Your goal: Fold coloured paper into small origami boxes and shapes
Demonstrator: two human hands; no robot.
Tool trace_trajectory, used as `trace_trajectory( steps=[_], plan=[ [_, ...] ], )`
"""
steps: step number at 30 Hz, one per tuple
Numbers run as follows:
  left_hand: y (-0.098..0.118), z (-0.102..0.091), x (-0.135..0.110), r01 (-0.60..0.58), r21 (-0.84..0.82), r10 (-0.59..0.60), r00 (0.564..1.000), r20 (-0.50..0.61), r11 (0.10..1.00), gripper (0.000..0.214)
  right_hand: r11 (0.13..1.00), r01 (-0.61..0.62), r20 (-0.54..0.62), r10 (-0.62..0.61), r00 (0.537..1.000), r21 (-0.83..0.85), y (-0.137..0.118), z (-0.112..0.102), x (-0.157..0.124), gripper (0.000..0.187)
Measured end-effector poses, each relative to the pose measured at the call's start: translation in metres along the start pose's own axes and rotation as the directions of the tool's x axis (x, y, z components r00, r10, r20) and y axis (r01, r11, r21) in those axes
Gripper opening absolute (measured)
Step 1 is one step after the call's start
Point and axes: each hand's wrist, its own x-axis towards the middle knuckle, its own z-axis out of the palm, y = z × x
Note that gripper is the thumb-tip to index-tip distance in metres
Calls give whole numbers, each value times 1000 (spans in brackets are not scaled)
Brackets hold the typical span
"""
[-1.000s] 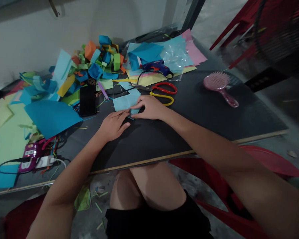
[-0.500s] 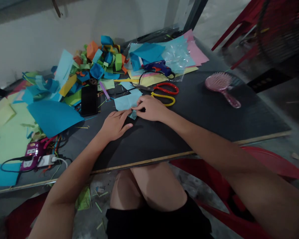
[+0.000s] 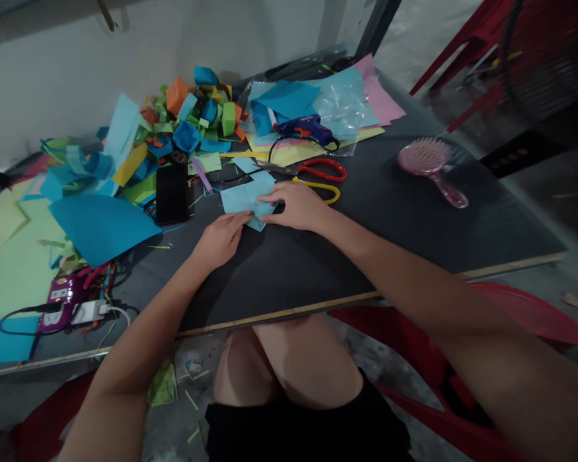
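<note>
A light blue sheet of paper (image 3: 245,194), folded at its near end, lies on the dark table in front of me. My left hand (image 3: 221,239) rests at its near left edge, fingers stretched out flat with the tips on the paper. From the right, my right hand (image 3: 296,205) touches the same sheet. Its thumb and forefinger are apart on the paper, and its other fingers are partly hidden. Just beyond that hand lie scissors (image 3: 324,170) with one red and one yellow handle.
Behind the paper are a glue gun (image 3: 308,129) and a heap of coloured paper pieces (image 3: 187,135). A phone (image 3: 172,194) lies left, a pink hairbrush (image 3: 431,163) right. A purple power socket (image 3: 62,298) with cables sits near the front left edge.
My right thumb and forefinger have spread apart from a pinch at the fold. My left hand has shifted slightly left, its thumb now drawn in, and more of the sheet shows.
</note>
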Motion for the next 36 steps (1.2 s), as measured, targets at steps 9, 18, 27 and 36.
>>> trace_trajectory(
  steps=[9, 18, 27, 36],
  plan=[
    [4, 0, 5, -38, 106, 37, 999, 16, 994, 41, 998, -10, 18, 11, 1000, -67, -1, 0, -1, 31],
    [15, -4, 4, -30, 321, -4, 994, 105, 947, 45, 995, -52, 38, 56, 998, -89, -7, -1, -3, 34],
    [23, -3, 8, -48, 385, -16, 987, 162, 922, 46, 996, 4, 44, 0, 999, -93, -6, -1, -4, 31],
    [34, -2, 6, 6, 395, -84, 980, 180, 919, 49, 990, 53, -39, -58, 998, -128, 0, -3, -5, 59]
  ],
)
